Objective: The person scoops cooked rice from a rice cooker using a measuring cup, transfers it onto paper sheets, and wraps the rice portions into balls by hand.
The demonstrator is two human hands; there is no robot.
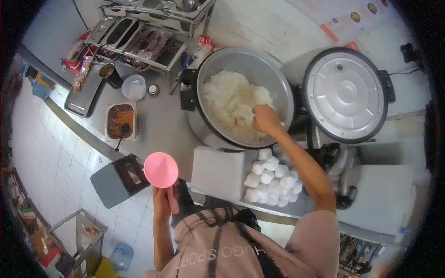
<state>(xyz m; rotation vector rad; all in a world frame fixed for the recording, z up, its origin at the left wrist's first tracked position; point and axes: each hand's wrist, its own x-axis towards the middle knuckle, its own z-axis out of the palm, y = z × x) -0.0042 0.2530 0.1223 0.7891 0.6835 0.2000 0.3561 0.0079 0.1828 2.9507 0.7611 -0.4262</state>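
My left hand (162,204) is closed around the handle of a pink plastic scoop (161,170), its round bowl facing up over the counter's front edge. My right hand (267,119) reaches into a large rice cooker (282,83), fingers wrapped round what looks like a white rice paddle (244,111). The paddle's blade is hard to tell from the cooked white rice (227,92) around it. Just below the cooker, several white wrapped bundles (274,183) are piled beside a stack of white paper sheets (218,169).
The cooker's round lid (347,95) stands open at the right. On the left are a steel pan of reddish food (121,116) with a black spoon, a plastic bowl (134,87), a dark cup (110,74) and a metal rack (153,46). A grey bin (113,183) stands below.
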